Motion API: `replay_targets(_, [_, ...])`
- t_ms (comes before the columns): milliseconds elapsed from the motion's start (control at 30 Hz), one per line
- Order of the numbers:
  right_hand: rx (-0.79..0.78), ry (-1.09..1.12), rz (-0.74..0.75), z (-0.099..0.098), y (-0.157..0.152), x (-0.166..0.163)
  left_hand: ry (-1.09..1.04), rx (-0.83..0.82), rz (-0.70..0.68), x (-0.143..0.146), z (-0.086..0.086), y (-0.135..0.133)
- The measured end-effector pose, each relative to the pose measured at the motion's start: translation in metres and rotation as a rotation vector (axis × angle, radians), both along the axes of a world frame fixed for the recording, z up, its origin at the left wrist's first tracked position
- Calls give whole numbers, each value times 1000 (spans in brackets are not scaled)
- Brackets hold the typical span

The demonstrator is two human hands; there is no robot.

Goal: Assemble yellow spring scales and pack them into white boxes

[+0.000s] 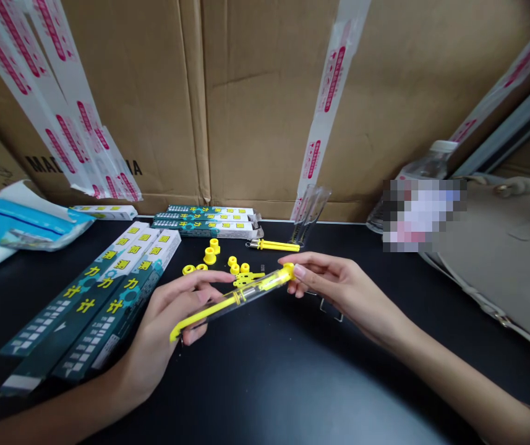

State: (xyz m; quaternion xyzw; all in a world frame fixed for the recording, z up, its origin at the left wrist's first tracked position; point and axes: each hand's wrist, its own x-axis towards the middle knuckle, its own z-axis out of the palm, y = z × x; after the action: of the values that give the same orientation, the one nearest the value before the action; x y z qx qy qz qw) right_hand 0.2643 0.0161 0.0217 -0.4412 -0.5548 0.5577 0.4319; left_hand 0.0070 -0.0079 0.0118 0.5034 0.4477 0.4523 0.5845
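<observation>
A clear tube with a yellow rod inside (241, 295) is held slanted above the black table (292, 371). My left hand (172, 321) grips its lower part, fingers wrapped round it. My right hand (334, 281) pinches the yellow cap at its upper end. Several small yellow plastic parts (213, 256) lie on the table just behind the tube. A second yellow rod (274, 246) lies further back, beside empty clear tubes (308, 213).
Long dark green boxes with yellow print lie at the left (107, 290) and at the back (206, 220). Taped cardboard boxes (246, 105) wall off the rear. A beige bag (501, 247) and a water bottle (427, 164) stand at the right. Blue-white packets (18, 225) lie far left.
</observation>
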Motion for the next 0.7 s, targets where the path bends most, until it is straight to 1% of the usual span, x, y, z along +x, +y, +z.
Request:
replay_targets(333, [-70,28,42,0,0,-1,40,-66,41,4,9,-3])
replay_targets(500, [-104,71,61,-3,1,-1,6,-83,22,4,8,0])
replay_targets(700, [-112,98,58,-8,3,1,9,-36,-16,3,4,1])
